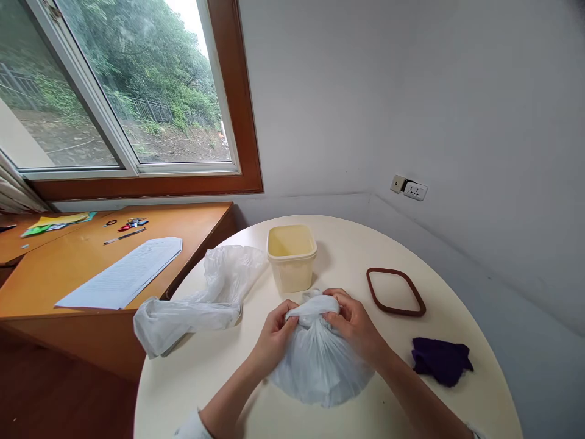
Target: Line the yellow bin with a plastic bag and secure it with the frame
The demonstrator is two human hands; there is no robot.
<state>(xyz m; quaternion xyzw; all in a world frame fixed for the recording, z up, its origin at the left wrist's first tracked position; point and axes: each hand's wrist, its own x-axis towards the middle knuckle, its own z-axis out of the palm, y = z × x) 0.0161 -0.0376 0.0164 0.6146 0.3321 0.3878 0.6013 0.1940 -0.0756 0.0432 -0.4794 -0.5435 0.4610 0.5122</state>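
A full white plastic bag (322, 372) rests on the round table in front of me, its neck gathered and twisted. My left hand (278, 335) pinches the left side of the gathered neck between thumb and fingers. On the other side, my right hand (350, 320) grips the same twisted plastic, thumb in front. What the bag holds is hidden. Just behind it stands a square cream-coloured plastic container (292, 268) without a lid, its inside partly visible.
Left on the round table (201, 390) lies a crumpled clear plastic bag (223, 286). To the right are a brown rounded-square ring (395, 292) and a folded dark purple cloth (441, 360). An orange desk (196, 219) with papers (123, 274), a pen (125, 236) and keys (132, 224) adjoins.
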